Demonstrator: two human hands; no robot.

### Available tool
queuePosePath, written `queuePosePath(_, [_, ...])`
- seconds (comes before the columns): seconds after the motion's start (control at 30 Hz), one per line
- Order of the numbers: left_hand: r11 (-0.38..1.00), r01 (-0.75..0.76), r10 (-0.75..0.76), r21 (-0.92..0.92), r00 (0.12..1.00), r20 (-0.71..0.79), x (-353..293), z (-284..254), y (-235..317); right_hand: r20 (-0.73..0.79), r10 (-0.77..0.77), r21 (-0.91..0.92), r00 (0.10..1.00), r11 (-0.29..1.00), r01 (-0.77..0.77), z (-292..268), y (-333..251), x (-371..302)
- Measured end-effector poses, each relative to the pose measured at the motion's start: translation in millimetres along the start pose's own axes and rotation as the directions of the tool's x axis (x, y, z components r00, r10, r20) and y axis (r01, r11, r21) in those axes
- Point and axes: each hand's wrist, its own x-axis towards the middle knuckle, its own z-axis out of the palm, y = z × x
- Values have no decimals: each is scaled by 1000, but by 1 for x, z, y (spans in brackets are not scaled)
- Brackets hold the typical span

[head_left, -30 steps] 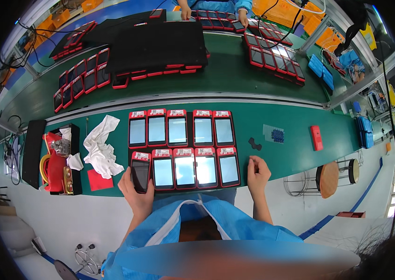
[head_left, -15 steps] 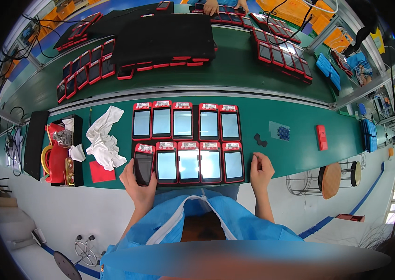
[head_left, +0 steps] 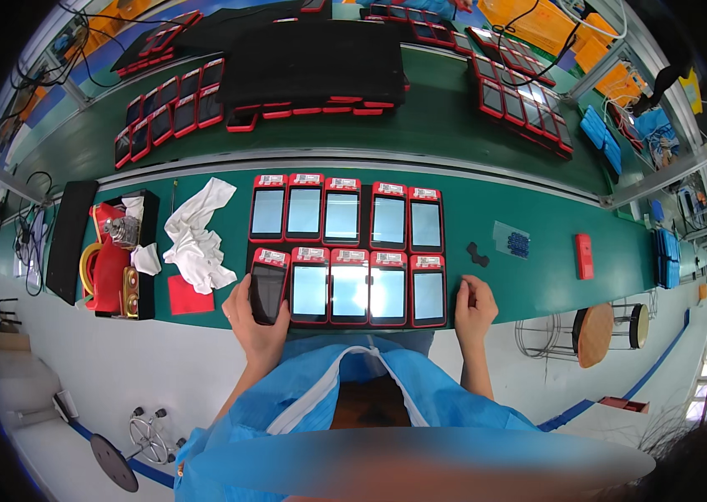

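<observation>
Two rows of red-framed handheld terminals lie on the green table in front of me, most with lit, pale screens. My left hand [head_left: 260, 326] grips the dark-screened terminal [head_left: 269, 287] at the left end of the near row, thumb on its right side and fingers on its left. That terminal tilts slightly to the right. Beside it lies a lit terminal [head_left: 310, 289]. My right hand [head_left: 475, 309] rests by the table's near edge, right of the end terminal [head_left: 428, 293]. Its fingers are loosely curled, the thumb is apart from them, and nothing shows between.
Left are a white cloth [head_left: 199, 238], a red square [head_left: 191, 294] and a black box [head_left: 149, 222] of red and gold items. Right are a small black piece [head_left: 477, 255], blue dots on a clear sheet [head_left: 518, 243] and a red device [head_left: 584, 256]. Stacked terminals stand beyond the rail.
The whole view has shifted, so the table and things appear a little further right. My left hand still holds the dark-screened terminal. The far person's hands have mostly left the picture.
</observation>
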Motion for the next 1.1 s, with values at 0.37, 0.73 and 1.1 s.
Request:
queuePosePath(0.37, [1000, 4, -4, 11, 1000, 1, 2, 0, 1, 16, -6, -2, 1000, 1000, 6, 1, 0, 1])
queuePosePath(0.73, [999, 40, -41, 9, 999, 16, 0, -1, 2, 23, -2, 4, 1000, 1000, 2, 0, 2, 0])
queuePosePath(1.1, [1000, 23, -23, 14, 999, 23, 2, -1, 3, 37, 54, 5, 998, 999, -54, -3, 2, 1])
